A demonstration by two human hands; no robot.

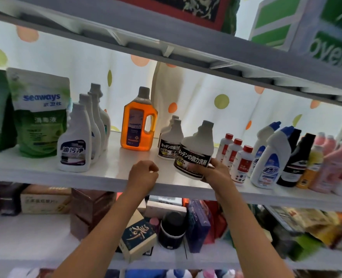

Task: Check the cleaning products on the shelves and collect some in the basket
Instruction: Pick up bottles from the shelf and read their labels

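**White bottle lifted at the cleaning shelf**

White plastic in its grip, the right hand [216, 170] holds a Japanese-labelled bottle [196, 153] tilted above the white shelf [110, 165]. The left hand [144, 175] hangs loosely curled and empty at the shelf edge. Matching bottles [170, 142] stand just behind. An orange "seaways" jug [139, 125] and a green "seaways" pouch [39, 115] stand further left. Right-hand labels blur; a polka-dot curtain [196, 93] backs the shelf.

Head cam, close, tilted up at white shelf [110, 173].
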